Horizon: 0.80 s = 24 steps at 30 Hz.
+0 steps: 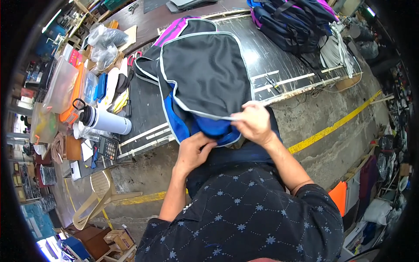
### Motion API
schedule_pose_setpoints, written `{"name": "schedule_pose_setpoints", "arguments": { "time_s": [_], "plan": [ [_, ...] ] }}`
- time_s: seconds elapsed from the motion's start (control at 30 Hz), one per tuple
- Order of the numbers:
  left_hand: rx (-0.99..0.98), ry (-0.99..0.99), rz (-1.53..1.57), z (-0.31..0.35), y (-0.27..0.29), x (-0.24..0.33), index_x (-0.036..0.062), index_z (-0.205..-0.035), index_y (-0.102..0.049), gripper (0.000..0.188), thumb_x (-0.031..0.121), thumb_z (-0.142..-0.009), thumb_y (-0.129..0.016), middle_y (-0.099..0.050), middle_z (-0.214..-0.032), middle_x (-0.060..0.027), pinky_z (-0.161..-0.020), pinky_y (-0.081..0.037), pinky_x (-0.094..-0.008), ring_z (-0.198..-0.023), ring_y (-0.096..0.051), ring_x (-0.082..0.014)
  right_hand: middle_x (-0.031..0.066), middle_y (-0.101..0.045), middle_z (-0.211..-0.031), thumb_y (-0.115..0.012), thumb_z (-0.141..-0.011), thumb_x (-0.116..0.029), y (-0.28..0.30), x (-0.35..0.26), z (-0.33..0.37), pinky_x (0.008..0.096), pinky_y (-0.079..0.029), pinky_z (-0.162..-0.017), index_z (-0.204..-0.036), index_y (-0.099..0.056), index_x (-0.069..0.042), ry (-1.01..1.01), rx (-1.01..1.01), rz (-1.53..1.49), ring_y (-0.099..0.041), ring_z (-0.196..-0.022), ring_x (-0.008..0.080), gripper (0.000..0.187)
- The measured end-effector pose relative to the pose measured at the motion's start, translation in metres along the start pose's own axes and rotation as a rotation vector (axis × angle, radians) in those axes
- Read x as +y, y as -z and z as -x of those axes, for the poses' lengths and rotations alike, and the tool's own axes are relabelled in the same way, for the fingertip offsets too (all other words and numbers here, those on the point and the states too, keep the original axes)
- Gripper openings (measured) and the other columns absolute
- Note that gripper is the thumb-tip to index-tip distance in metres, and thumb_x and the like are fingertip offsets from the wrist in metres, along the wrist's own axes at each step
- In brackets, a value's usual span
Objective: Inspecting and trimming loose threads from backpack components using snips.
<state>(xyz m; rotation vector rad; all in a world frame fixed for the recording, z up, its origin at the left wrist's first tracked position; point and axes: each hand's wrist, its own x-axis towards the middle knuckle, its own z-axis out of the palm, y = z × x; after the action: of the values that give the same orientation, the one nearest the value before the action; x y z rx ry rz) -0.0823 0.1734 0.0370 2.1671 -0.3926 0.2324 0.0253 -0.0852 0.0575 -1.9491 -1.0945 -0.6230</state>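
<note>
A backpack with black lining panels (205, 65), light grey bound edges, blue fabric and a magenta part lies over the near edge of the worktable, its seams showing. My right hand (255, 122) is closed on the grey binding at the near right corner of the black panel, lifting that edge. Below it, blue fabric shows in the gap. My left hand (194, 153) is closed at the bag's lower blue edge, thumb and fingers pinching the cloth. Some of its fingertips are hidden by the fabric.
On the dark table (148, 105), a white water bottle (111, 122) and a calculator (108, 147) stand left, near red-handled scissors (134, 57). Another dark blue backpack (292, 26) sits far right; a small tool (273, 83) lies nearer. A beige plastic chair (99, 187) is lower left.
</note>
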Motion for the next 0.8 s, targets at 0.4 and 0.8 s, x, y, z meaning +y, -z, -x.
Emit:
{"name": "schedule_pose_setpoints", "arguments": {
  "time_s": [0.4, 0.8],
  "plan": [
    [-0.123, 0.211, -0.13, 0.003, 0.073, 0.004, 0.0037, -0.118, -0.077, 0.036, 0.016, -0.085, -0.086, -0.074, -0.103, -0.0128, -0.077, -0.056, -0.0379, -0.091, -0.072, -0.0273, 0.0114, -0.075, -0.085, -0.078, -0.095, -0.005, 0.038, 0.033, -0.09, 0.0345, -0.052, -0.069, -0.109, -0.081, -0.001, -0.195, 0.088, 0.001, -0.071, -0.076, 0.0197, 0.014],
    [-0.098, 0.219, 0.277, -0.03, -0.004, 0.005, 0.0016, -0.136, -0.071, 0.049, 0.025, -0.095, -0.082, -0.072, -0.133, -0.0185, -0.107, -0.053, -0.0443, -0.123, -0.069, -0.0356, -0.0045, -0.072, -0.116, -0.085, -0.094, -0.035, -0.016, -0.105, -0.066, 0.0533, -0.052, -0.106, -0.12, -0.079, -0.027, 0.535, 0.214, -0.036, -0.068, -0.109, 0.0164, 0.028]
  ]
}}
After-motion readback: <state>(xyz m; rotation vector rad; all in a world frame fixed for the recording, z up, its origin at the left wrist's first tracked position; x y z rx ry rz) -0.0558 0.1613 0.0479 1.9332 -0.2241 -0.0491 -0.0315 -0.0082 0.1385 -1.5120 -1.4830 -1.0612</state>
